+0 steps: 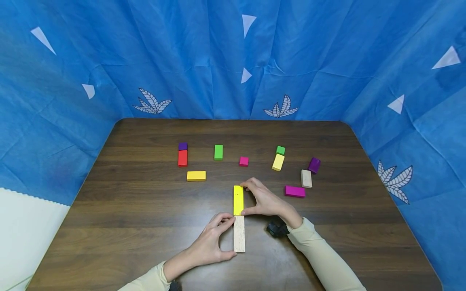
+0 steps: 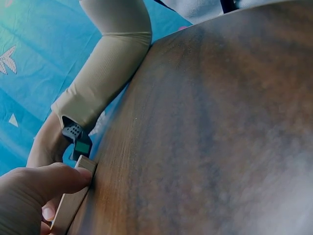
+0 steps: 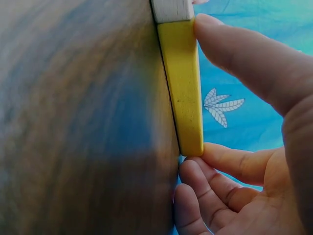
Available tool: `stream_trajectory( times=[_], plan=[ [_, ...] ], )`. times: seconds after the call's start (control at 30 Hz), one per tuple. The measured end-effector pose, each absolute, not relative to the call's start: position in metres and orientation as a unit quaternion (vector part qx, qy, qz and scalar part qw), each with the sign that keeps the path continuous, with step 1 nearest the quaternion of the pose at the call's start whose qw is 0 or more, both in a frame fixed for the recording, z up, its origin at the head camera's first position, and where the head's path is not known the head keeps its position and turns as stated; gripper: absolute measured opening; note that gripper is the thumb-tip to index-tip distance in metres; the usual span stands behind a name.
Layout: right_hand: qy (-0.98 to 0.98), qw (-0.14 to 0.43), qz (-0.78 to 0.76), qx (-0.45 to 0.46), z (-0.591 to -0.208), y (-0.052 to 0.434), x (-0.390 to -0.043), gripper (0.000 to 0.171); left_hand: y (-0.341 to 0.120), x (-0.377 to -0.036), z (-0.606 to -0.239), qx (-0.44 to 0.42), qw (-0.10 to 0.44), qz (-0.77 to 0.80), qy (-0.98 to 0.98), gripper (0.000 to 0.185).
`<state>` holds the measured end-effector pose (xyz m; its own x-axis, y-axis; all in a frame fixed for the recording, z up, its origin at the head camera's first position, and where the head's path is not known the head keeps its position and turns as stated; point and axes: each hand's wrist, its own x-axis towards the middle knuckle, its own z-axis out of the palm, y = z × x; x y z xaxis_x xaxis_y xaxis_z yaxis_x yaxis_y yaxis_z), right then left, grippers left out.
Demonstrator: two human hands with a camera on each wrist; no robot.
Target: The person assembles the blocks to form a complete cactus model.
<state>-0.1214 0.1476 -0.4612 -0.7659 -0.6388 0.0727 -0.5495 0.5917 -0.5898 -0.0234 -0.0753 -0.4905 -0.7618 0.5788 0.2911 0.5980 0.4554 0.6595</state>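
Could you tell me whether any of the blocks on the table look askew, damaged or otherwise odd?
Nothing stands out. The long yellow block and the long pale wooden block lie end to end in a straight line, held by the right hand and the left hand. The other blocks lie flat and undamaged.

Staged recording booth, dark wooden table [image 1: 145, 226], enclosed by blue patterned cloth backdrop [image 1: 204, 56]

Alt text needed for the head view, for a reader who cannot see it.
Two hands hold long blocks end to end on a dark wooden table: the right hand grips a yellow block, the left hand a pale wooden block. Smaller coloured blocks lie scattered beyond; a blue cloth backdrop surrounds the table.
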Motion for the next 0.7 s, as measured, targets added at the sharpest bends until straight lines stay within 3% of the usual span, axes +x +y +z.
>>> stream_trajectory(
  times=[0.7],
  plan=[
    [0.889, 0.087, -0.304, -0.33, -0.4632, 0.149, -0.1254, 0.083, -0.0737, -0.0317, -0.4913, -0.354, 0.023, -0.352, -0.866, 0.087]
  ],
)
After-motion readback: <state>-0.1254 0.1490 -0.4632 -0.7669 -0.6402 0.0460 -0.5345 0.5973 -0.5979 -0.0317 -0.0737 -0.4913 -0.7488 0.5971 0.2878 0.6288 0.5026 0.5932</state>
